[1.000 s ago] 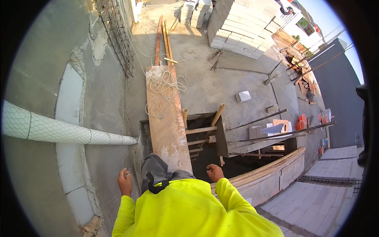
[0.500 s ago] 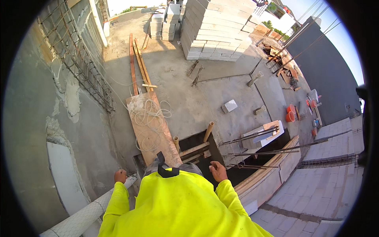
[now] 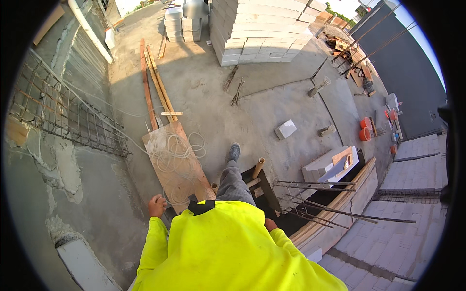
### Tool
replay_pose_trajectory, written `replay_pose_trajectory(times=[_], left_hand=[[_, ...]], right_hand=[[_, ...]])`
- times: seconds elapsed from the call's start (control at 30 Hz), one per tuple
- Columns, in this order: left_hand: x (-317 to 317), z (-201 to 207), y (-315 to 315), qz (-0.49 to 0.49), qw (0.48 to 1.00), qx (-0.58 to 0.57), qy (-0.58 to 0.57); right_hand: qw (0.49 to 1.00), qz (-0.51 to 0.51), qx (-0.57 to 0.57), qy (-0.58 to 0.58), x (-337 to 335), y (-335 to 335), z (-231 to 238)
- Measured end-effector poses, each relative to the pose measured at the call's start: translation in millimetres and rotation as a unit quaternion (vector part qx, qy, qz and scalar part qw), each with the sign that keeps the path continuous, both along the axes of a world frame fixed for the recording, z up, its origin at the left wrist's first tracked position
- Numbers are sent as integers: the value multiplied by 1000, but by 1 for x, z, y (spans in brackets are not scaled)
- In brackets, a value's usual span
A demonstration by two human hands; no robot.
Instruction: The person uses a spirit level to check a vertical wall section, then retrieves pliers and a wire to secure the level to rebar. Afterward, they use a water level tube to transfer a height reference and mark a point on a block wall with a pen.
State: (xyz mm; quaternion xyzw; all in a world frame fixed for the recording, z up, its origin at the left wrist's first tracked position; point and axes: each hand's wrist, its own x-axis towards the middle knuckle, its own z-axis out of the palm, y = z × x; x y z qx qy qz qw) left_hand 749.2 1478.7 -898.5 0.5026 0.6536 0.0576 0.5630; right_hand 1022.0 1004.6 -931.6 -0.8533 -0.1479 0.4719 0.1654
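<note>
My left hand (image 3: 157, 206) hangs beside the lower left edge of a plywood board (image 3: 171, 140), holding nothing that I can see. Its fingers are loosely bent and a little apart. Low by my right hip, my right hand (image 3: 270, 224) is mostly hidden by the yellow sleeve, so its fingers do not show. It is nearest to the dark opening in the floor. A loosely coiled pale hose (image 3: 175, 154) lies on the board. My shoe (image 3: 234, 152) is on the concrete between the board and an upright pipe stub (image 3: 258, 168).
Steel rods (image 3: 335, 209) stick out across the dark opening on the right. White blocks (image 3: 330, 167) lie beside it, and one loose block (image 3: 285, 129) sits on the floor. Timber strips (image 3: 158, 85) lie ahead, near a tall block stack (image 3: 262, 36). Orange buckets (image 3: 365, 131) stand right.
I have stepped forward, and my leg and shoe now show. The left hand has moved forward and right, off the white pipe. The right hand has dropped back, mostly behind the sleeve.
</note>
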Motion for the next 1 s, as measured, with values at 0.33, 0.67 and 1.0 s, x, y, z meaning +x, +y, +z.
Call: replay_pose_trajectory(times=[0.33, 0.67, 1.0], left_hand=[[252, -31, 64, -36, 999, 7, 21], [474, -1, 188, -128, 987, 58, -84], [731, 43, 391, -332, 912, 189, -152]], right_hand=[[939, -197, 275, -64, 420, 214, 18], [913, -233, 310, -125, 494, 244, 2], [934, -310, 26, -174, 489, 359, -49]])
